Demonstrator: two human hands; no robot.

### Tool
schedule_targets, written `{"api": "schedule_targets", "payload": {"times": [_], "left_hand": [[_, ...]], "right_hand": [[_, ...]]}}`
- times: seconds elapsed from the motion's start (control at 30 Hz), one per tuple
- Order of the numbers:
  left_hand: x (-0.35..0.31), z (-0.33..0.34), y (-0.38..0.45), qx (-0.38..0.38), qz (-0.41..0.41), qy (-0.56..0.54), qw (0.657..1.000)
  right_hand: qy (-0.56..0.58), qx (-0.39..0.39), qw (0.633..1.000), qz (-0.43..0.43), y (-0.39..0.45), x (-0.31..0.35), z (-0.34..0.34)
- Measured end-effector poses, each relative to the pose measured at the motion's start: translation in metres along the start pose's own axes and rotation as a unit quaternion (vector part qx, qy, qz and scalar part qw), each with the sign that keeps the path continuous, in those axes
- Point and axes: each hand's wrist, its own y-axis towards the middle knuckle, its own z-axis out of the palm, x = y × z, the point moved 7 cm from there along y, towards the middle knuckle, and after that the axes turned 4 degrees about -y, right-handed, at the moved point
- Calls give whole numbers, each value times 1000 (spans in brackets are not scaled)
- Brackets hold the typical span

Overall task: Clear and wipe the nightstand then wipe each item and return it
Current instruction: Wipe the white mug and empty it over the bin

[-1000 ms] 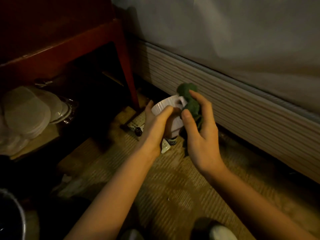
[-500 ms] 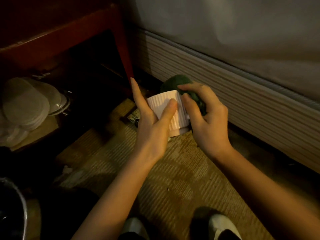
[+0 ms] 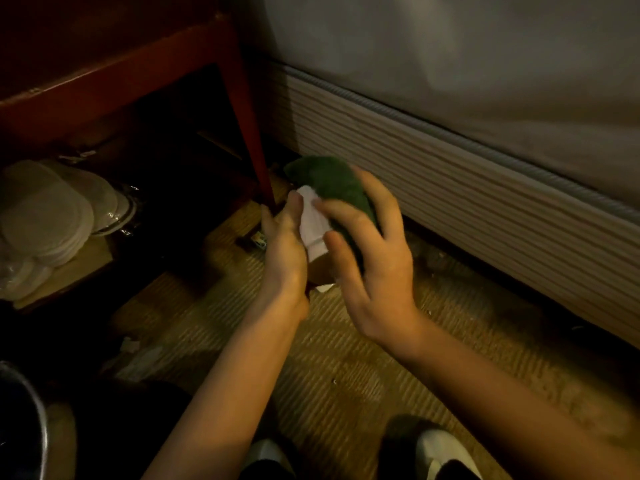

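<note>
A white ribbed mug (image 3: 312,221) is held above the floor, between both hands. My left hand (image 3: 284,244) grips it from the left side. My right hand (image 3: 372,258) holds a dark green cloth (image 3: 332,187) wrapped over the mug's top and right side, thumb pressing on the mug's white wall. Most of the mug is hidden behind the cloth and fingers. The red wooden nightstand (image 3: 114,74) stands at the upper left, its front leg (image 3: 256,147) just left of the mug.
A stack of white round lids or plates (image 3: 52,216) sits on the nightstand's lower shelf. Small items (image 3: 258,240) lie on the woven mat below the mug. The bed's ribbed side (image 3: 467,188) runs along the right. My feet (image 3: 440,452) show at the bottom.
The cloth has slid from behind the mug to cover its top and right side. The mug has tilted and both hands have shifted slightly up and left.
</note>
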Motion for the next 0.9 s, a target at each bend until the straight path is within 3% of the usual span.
{"api": "schedule_targets", "payload": {"times": [0.1, 0.17, 0.23, 0.27, 0.3, 0.4, 0.47, 0.53, 0.6, 0.67, 0.7, 0.8, 0.9], "left_hand": [[-26, 0, -9, -28, 140, 97, 985], [-37, 8, -18, 1, 209, 156, 965], [-46, 21, -31, 52, 255, 201, 944], [-48, 29, -38, 79, 270, 228, 932], [-46, 35, -40, 102, 280, 250, 921], [-42, 43, -39, 115, 270, 231, 928], [-35, 39, -29, 76, 226, 195, 951], [-31, 33, -22, 37, 193, 182, 964], [-30, 28, -21, 21, 181, 186, 966], [-32, 25, -23, 39, 188, 198, 961], [-31, 24, -24, 57, 191, 185, 962], [-25, 24, -29, 102, 173, 112, 973], [-19, 25, -24, 125, 162, 120, 971]], "right_hand": [[135, -17, 962, 238, -3, -23, -1], [270, 18, 871, 410, -10, -46, 8], [420, 58, 738, 525, -23, -55, 20], [467, 53, 702, 535, -26, -56, 19], [495, 36, 690, 527, -27, -55, 16], [501, -34, 686, 526, -25, -58, 4], [391, -62, 790, 468, -12, -59, -13], [211, -55, 916, 337, 2, -42, -25], [152, -47, 954, 255, 0, -32, -20], [187, -32, 937, 294, -3, -39, -14], [228, -23, 909, 347, -2, -43, -12], [387, 25, 770, 507, -15, -61, 3], [444, 49, 712, 541, -16, -59, 7]]}}
